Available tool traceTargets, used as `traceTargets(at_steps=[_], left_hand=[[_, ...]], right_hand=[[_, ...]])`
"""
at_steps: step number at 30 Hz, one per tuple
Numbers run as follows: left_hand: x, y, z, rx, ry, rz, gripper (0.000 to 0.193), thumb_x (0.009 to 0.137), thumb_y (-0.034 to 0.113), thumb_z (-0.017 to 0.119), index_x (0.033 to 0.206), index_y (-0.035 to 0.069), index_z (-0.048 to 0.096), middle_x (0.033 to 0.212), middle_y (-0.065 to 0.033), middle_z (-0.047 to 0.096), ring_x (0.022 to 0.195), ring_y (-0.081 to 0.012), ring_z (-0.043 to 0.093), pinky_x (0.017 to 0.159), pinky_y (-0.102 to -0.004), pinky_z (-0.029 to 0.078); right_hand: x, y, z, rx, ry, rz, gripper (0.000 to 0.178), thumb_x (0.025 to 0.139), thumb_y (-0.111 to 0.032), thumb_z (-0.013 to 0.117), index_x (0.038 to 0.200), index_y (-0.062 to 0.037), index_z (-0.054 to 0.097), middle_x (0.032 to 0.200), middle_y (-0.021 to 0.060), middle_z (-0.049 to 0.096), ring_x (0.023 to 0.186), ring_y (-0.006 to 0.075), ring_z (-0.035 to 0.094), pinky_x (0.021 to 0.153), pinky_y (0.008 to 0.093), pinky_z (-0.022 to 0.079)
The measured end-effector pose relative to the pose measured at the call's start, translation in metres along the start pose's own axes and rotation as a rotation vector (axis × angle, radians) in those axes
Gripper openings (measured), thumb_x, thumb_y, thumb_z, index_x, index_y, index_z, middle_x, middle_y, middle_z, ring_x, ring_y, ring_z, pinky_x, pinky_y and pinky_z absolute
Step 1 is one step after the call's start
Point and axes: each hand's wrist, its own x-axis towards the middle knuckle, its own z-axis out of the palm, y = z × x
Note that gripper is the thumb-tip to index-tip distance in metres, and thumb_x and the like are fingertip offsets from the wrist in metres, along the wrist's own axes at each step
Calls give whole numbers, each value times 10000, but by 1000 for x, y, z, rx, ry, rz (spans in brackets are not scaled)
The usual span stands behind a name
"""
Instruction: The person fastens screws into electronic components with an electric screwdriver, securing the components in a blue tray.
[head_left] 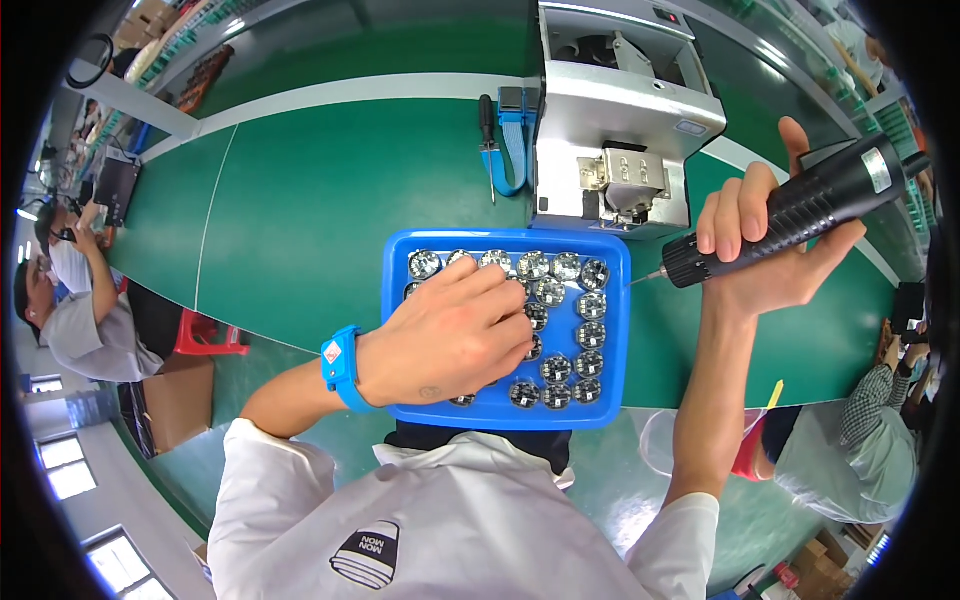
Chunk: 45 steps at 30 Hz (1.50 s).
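A blue plastic tray (622, 330) sits in front of me with several round, shiny, dark-and-silver parts (590, 335) in loose rows. Over its left half is my left hand (458, 330), palm down with the fingers curled together among the parts; the fingertips and whatever they pinch are hidden. A blue wrist strap (342, 368) circles that wrist. My right hand (765, 250) is wrapped round a black electric screwdriver (800, 215), held up beyond the tray's right edge. Its thin bit points left, close to the rim and apart from the parts.
Behind the tray stands a silver metal machine (625, 130) on the green table (320, 200). A black-handled screwdriver (487, 130) and a blue strap (514, 150) lie left of it. People sit at both sides, with a red stool (208, 335) at left.
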Motion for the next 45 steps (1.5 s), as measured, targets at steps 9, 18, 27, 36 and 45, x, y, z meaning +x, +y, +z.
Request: traceTargets(at_steps=[9,18,27,36,45], left_hand=[[1,5,-2,82,30,-29,195,752,210,786,860,96,670,908,-42,575,848,-221,534,735,-355,405],[3,-4,6,-144,-100,296,483,845,549,646,954,82,705,1250,-175,556,1210,-373,495,1067,-541,369],[13,-8,1,-41,-96,317,588,842,603,593,872,28,713,1239,-199,576,1255,-376,482,1123,-557,322],[12,-14,3,-108,-75,296,585,864,597,577,913,29,705,1226,-194,576,1256,-377,482,1129,-559,312],[10,-11,4,-81,-86,280,565,876,587,569,914,40,704,1229,-192,577,1263,-374,477,1133,-569,303]], right_hand=[[5,-1,5,-38,84,-80,779,987,-595,437,1471,-1,296,919,86,462,729,167,467,548,304,454],[31,-20,35,-165,-140,-210,826,983,-647,328,1483,7,265,1050,212,547,551,187,473,468,344,459],[25,-23,63,-334,37,-260,1074,852,-858,263,1493,2,211,741,107,483,503,199,484,452,366,458],[20,5,63,-286,-102,-195,1136,781,-927,239,1451,-8,244,690,102,495,478,200,489,454,360,483],[20,2,65,-445,-239,26,1128,765,-925,328,1426,-14,249,689,101,516,486,203,506,473,352,483]])
